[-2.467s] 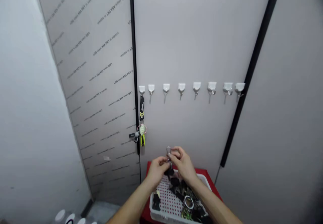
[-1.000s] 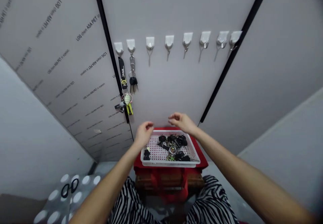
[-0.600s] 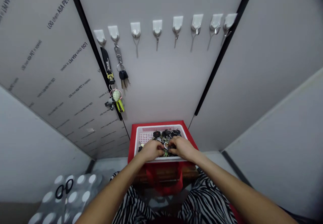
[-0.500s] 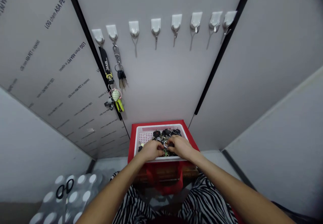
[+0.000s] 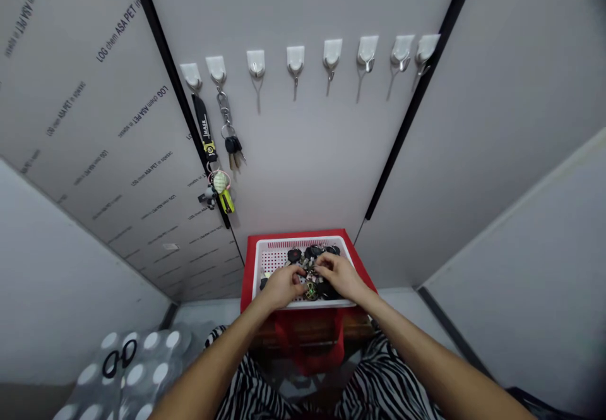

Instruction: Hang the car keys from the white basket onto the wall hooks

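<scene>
Left hand and right hand meet in a white perforated plastic basket.
Above zebra-striped trousers, both lie on the heap of dark keys and metal rings in the basket, on a small red tabletop; the fingers curl into the heap, whether grasping anything I cannot tell. Farther off, white adhesive wall hooks carry a black lanyard and a bunch of black-headed keys.

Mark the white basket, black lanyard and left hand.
white basket (image 5: 279, 244): head view, far wall.
black lanyard (image 5: 204, 126): head view, middle of the strap.
left hand (image 5: 281, 285): head view, back of the hand.
</scene>
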The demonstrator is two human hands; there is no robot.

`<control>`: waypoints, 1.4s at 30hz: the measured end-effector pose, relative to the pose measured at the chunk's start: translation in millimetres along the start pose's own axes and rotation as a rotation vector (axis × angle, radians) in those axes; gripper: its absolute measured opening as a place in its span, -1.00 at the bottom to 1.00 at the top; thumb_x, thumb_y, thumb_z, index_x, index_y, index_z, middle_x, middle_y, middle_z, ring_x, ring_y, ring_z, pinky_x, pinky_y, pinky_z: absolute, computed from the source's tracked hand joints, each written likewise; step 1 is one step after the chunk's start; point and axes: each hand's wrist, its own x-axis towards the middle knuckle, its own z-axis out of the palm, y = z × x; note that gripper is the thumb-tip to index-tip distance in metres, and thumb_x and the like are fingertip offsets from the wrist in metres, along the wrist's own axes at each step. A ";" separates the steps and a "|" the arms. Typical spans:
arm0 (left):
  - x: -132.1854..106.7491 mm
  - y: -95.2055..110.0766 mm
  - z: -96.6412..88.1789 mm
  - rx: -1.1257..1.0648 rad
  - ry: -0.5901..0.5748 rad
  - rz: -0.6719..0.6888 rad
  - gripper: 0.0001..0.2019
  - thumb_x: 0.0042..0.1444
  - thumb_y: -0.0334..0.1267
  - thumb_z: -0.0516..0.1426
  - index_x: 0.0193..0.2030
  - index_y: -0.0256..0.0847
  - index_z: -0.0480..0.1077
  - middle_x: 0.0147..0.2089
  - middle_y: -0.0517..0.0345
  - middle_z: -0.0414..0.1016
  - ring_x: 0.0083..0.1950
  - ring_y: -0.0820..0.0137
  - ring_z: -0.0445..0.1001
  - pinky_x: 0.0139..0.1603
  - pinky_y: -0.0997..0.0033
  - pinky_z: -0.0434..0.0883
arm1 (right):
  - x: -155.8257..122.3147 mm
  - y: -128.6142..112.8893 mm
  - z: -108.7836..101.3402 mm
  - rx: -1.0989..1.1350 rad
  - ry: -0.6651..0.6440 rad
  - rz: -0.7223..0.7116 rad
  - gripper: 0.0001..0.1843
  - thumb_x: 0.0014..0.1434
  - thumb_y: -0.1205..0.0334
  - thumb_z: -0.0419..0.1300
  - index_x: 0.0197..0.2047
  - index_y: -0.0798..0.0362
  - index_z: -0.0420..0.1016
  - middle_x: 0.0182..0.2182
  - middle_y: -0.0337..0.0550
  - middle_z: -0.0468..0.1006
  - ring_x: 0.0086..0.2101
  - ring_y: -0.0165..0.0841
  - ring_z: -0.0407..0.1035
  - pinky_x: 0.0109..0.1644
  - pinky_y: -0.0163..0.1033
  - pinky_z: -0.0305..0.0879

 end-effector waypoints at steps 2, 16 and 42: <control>0.0 -1.2 -0.9 -0.073 0.013 -0.001 -0.74 -0.23 -0.26 0.02 -0.30 -0.25 0.26 -0.57 0.28 0.28 -0.56 0.57 0.21 -0.54 0.59 0.15 | 0.7 -2.9 -1.4 0.172 0.027 0.044 -0.90 -0.13 0.25 -0.02 -0.56 0.10 0.21 -0.66 -0.31 0.21 -0.60 -0.52 0.10 -0.51 -0.40 0.05; 1.3 34.5 -33.1 -0.281 0.340 0.213 -0.82 -0.14 -0.29 -0.02 -0.39 -0.27 0.32 -0.40 0.16 0.33 -0.35 0.51 0.26 -0.32 0.54 0.21 | 19.5 -56.4 -25.3 0.462 -0.012 -0.027 -0.87 -0.19 0.23 0.04 -0.54 0.13 0.23 -0.67 -0.35 0.23 -0.64 -0.57 0.10 -0.54 -0.42 0.05; 15.3 100.3 -199.6 -0.715 0.612 0.209 -0.90 -0.26 -0.39 0.06 -0.49 -0.31 0.25 -0.61 0.27 0.30 -0.59 0.62 0.26 -0.47 0.54 0.26 | 101.6 -181.2 -62.5 0.558 0.145 -0.240 -0.88 -0.21 0.24 0.03 -0.59 0.13 0.23 -0.74 -0.36 0.24 -0.68 -0.58 0.13 -0.57 -0.43 0.09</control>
